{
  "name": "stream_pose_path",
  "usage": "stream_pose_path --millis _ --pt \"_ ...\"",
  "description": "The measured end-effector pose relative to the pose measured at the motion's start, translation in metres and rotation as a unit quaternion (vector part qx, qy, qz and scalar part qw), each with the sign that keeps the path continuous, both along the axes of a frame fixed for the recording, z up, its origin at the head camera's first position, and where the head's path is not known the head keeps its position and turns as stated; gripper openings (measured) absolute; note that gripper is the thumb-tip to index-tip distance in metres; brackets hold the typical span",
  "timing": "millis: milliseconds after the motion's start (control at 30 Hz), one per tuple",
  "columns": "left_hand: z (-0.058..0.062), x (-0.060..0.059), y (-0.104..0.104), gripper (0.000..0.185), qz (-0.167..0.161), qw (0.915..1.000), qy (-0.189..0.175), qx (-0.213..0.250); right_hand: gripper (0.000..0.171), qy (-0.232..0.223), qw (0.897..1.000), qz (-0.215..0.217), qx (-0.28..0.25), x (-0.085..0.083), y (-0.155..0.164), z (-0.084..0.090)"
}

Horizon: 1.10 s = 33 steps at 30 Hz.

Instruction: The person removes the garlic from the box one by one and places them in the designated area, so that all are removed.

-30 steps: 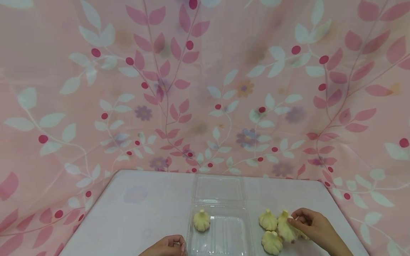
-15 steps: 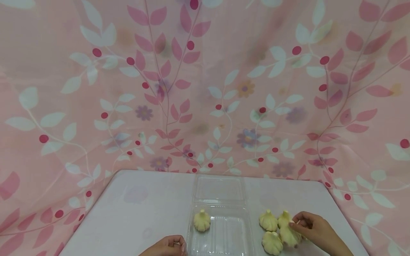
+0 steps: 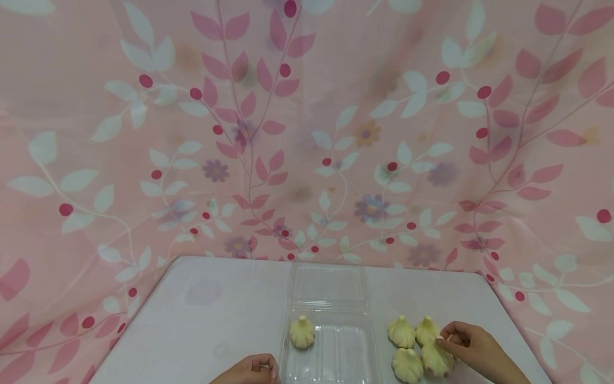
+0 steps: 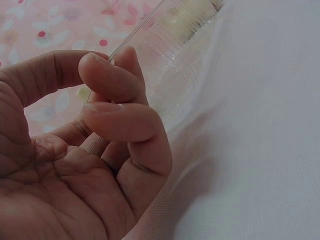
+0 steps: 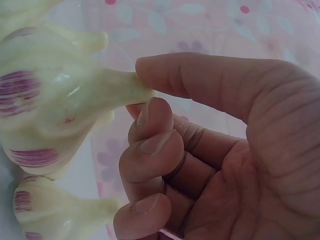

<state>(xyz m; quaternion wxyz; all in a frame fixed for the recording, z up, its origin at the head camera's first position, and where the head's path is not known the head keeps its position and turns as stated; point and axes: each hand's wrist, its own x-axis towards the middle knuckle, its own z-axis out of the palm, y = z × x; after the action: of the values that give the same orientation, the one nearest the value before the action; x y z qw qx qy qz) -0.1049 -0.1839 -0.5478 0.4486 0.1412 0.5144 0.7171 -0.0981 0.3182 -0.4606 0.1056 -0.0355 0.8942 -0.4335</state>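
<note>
Right hand (image 3: 472, 349) at the near right of the clear plastic tray (image 3: 331, 352), thumb and fingers (image 5: 150, 112) pinching the stem of one garlic bulb (image 3: 436, 358), bulb resting on the table (image 3: 216, 314). Three more bulbs (image 3: 402, 332) bunched just right of the tray, touching or nearly so. A single bulb (image 3: 302, 333) inside the tray, at its far left corner. Left hand (image 3: 249, 370) at the tray's near left edge, fingers curled round the rim. Open lid (image 3: 328, 282) lying flat beyond the tray. Bare table left of the tray; pink leafy cloth (image 3: 307, 133) hanging beyond it.
</note>
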Motion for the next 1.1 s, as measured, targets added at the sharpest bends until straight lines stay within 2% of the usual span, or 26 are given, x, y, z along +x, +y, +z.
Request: stream_pose_path --millis 200,433,667,900,1100 --pt "0.000 -0.001 -0.001 0.005 -0.005 0.9999 0.011 0.004 0.024 0.003 1.000 0.018 0.011 0.001 0.005 -0.004" --pt "0.001 -0.001 0.000 0.005 -0.003 0.9999 0.011 0.003 0.025 -0.023 0.999 0.037 -0.025 0.000 0.010 -0.011" --pt "0.001 0.001 0.000 0.004 0.008 0.9999 0.005 -0.008 0.023 -0.030 0.997 0.053 -0.057 0.000 0.011 -0.015" --pt "0.002 0.000 -0.001 0.004 0.003 0.9999 0.014 -0.007 0.023 -0.044 0.997 0.045 -0.045 0.001 0.013 -0.019" --pt "0.001 -0.001 0.000 0.005 -0.001 1.0000 0.008 -0.001 0.025 -0.051 0.997 0.046 -0.039 0.000 0.012 -0.019"
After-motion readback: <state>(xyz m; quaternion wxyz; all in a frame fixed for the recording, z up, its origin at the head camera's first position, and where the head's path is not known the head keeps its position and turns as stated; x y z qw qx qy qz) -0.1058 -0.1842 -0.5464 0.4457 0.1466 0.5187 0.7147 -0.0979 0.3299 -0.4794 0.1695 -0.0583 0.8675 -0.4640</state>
